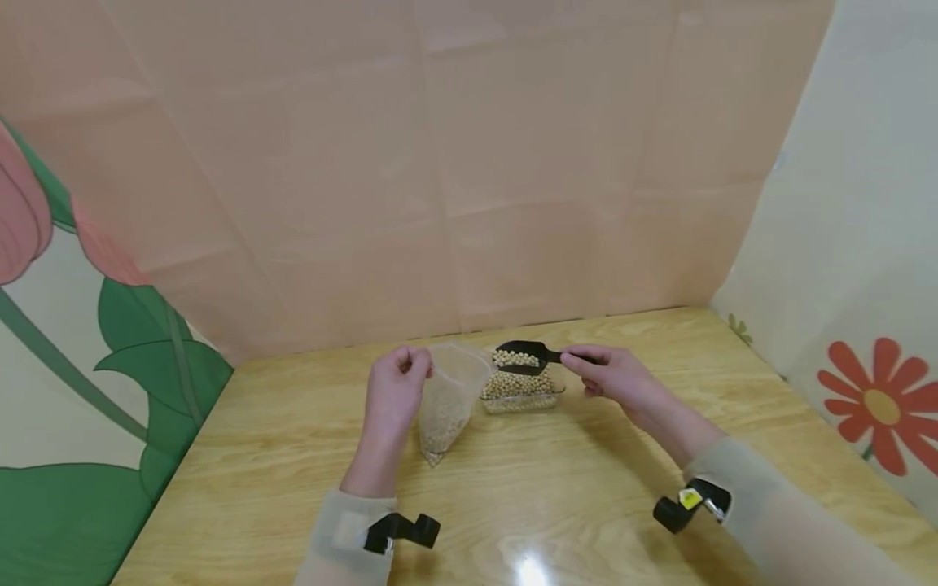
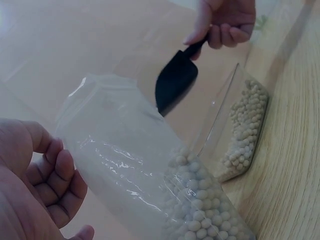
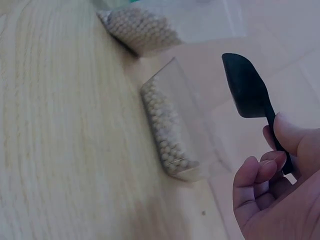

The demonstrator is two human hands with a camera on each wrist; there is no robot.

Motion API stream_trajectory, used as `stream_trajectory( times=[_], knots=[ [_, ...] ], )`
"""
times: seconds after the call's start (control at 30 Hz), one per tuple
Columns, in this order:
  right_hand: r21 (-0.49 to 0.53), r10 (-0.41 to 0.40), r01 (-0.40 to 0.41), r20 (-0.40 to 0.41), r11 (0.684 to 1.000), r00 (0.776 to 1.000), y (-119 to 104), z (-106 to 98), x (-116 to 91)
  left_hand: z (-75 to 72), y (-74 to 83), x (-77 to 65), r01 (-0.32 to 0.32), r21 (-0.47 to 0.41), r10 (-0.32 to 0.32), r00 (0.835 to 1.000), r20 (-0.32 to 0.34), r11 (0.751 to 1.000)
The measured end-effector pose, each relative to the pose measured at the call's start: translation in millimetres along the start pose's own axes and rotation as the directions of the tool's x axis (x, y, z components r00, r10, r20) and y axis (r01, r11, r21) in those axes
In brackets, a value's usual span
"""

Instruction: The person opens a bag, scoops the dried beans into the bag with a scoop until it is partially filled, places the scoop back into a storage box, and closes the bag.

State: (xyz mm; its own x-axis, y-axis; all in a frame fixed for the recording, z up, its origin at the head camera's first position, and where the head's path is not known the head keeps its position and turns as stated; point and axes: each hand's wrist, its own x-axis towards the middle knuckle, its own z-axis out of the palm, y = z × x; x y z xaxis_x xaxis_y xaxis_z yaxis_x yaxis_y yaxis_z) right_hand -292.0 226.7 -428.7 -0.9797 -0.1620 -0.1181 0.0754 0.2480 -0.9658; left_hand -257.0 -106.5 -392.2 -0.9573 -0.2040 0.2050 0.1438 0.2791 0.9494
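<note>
My left hand (image 1: 396, 378) pinches the upper edge of a clear plastic bag (image 1: 449, 395), whose lower part bulges with pale round beads (image 2: 202, 212). In my right hand (image 1: 604, 374) I grip the handle of a black scoop (image 1: 529, 368). Small round beads fill the scoop's bowl in the head view. Its tip is at the mouth of the bag; whether the two touch I cannot tell. Below the scoop, a clear plastic box (image 3: 185, 173) holds more of the same beads. In the right wrist view the scoop (image 3: 245, 87) shows its dark underside.
The wood-grain table (image 1: 293, 456) carries the box. Behind it hangs a creased pinkish sheet (image 1: 469, 179). A wall with painted leaves (image 1: 66, 513) rises on the left, and one with a painted red flower (image 1: 883, 407) on the right.
</note>
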Motion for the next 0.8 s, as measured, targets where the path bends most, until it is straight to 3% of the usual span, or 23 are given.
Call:
stream_trajectory(
  times=[0.33, 0.8],
  knots=[
    [-0.029, -0.039, 0.039, 0.011, 0.999, 0.999, -24.9, -11.7, -12.3, 0.7, -0.4, 0.6, -0.004, 0.007, 0.004, 1.0, 0.004, 1.0],
    [-0.07, -0.069, 0.073, 0.048, 0.995, 0.996, -55.5, -12.6, -27.1, 1.5, -2.1, -0.1, -0.001, 0.021, 0.001, 1.0, 0.019, 1.0]
  ],
)
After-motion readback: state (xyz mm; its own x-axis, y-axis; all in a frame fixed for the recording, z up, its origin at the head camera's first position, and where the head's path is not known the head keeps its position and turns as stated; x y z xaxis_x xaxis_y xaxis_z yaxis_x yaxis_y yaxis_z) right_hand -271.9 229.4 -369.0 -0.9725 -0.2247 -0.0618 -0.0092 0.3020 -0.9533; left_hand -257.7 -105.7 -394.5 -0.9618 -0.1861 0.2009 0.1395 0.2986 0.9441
